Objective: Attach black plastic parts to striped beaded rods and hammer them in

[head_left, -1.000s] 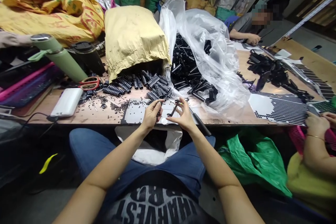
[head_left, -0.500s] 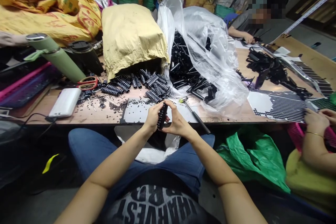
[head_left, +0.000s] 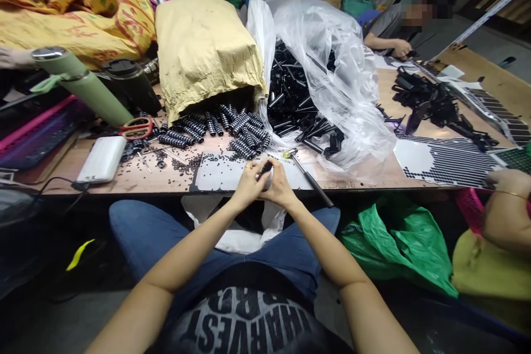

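Where half a second ago I held the black part [head_left: 264, 167] upright, my left hand [head_left: 248, 185] and right hand [head_left: 279, 187] now pinch it lower, against the desk [head_left: 136, 177] edge.

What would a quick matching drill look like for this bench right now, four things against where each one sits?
Things:
1. scissors
2. white power bank
3. green bottle
4. small black part

Places:
A. pinched between the left hand and right hand at the table edge
B. leaning at the far left, steel cap up
C. flat on the table, near its front edge, left of the white sheet
D. just left of the banded black pieces spilling from the tan sack

Pairs: 1-D, 2-C, 3-B, 4-A
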A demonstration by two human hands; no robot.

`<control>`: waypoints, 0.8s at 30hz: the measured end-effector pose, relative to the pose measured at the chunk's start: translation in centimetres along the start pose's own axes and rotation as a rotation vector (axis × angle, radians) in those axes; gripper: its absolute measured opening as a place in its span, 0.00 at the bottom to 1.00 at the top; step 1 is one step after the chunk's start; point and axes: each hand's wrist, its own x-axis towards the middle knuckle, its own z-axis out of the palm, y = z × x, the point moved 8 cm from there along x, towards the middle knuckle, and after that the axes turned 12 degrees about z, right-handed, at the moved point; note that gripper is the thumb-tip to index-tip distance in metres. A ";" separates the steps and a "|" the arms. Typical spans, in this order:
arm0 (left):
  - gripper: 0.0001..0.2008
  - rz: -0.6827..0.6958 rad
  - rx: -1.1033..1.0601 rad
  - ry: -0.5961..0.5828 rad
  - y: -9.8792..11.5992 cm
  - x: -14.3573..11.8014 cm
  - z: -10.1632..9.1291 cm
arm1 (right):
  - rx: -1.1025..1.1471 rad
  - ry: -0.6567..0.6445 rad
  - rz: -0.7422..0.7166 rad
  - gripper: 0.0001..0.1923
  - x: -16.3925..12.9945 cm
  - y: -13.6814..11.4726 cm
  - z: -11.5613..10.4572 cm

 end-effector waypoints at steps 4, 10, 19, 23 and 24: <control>0.20 0.328 0.497 -0.266 -0.1 -0.5 2.6 | -0.267 0.042 0.212 0.42 -0.7 3.3 -1.2; 0.19 0.565 0.915 -0.431 -0.1 -1.0 2.3 | -0.760 0.160 0.635 0.14 -3.2 8.2 -9.8; 0.19 0.603 0.941 -0.370 -0.2 -0.7 1.6 | -0.803 -0.051 0.779 0.22 -4.8 8.5 -7.8; 0.19 0.581 0.913 -0.363 -0.4 -0.6 1.6 | -0.637 0.064 0.775 0.16 -6.1 9.1 -9.2; 0.20 0.568 0.905 -0.362 -0.5 -0.6 1.5 | -0.541 0.095 0.720 0.18 -6.4 8.7 -9.4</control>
